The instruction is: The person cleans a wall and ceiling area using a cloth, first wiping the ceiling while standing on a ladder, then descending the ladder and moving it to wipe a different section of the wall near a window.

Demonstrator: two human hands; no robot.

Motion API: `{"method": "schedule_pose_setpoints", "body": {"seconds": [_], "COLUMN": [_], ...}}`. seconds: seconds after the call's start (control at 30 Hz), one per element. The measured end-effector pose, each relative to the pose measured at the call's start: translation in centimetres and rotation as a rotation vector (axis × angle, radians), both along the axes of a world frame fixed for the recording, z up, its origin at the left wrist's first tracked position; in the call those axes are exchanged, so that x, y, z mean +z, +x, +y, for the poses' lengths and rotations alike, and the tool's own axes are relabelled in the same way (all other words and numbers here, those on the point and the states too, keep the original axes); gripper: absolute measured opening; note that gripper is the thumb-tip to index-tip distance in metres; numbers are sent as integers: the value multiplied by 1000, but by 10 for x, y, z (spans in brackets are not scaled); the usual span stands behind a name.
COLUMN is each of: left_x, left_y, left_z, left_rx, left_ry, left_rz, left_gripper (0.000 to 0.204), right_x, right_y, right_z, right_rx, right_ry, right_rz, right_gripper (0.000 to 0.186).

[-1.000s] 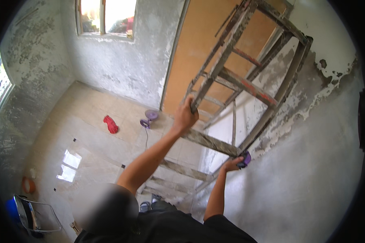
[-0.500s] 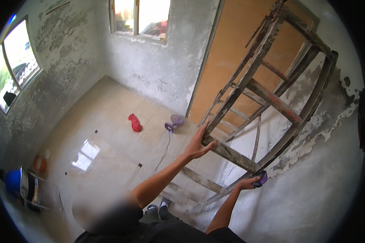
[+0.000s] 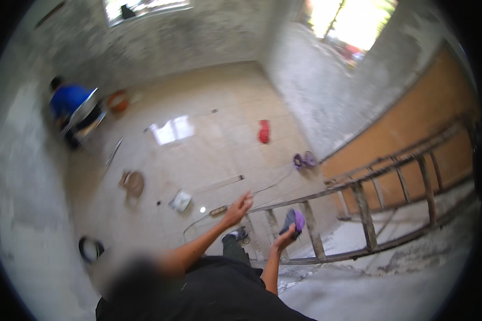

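Hands both on the wooden ladder [image 3: 369,214]: left hand [image 3: 238,207] grips the top rail, right hand [image 3: 285,235] clutches a purple cloth [image 3: 295,219] against it. Looks like mid-climb; steady footing needed next.

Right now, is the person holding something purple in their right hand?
Yes, the right hand grips a purple thing beside the wooden ladder, while the left hand reaches toward the ladder's top rail.

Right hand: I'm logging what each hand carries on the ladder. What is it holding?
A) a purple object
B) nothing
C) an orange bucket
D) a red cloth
A: the right hand grips a purple object beside the wooden ladder.
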State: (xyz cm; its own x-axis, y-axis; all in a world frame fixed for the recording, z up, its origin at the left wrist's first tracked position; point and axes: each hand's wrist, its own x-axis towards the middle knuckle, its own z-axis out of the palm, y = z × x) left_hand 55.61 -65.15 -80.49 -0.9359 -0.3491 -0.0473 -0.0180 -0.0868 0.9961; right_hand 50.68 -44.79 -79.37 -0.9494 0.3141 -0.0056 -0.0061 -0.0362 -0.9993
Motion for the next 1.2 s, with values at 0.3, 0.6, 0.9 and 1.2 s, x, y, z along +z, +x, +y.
{"method": "schedule_pose_setpoints", "body": {"seconds": [0.3,0.6,0.9,1.2], "left_x": [27,9,1,-2], "left_y": [281,412,427,450], "left_z": [-124,-54,2,4], "left_rx": [861,1369,1378,1401], "left_ry": [255,517,963,944], "left_rz": [39,104,319,200], "left_gripper": [56,58,61,64], "right_x": [61,28,41,18], "right_y": [108,258,280,317], "right_z": [-184,-242,-301,-337], "right_rx": [1509,2148,2411,2841], "right_ry": [61,-42,371,686], "right_rz": [-225,-831,-487,-393], "right_gripper": [41,47,44,57]}}
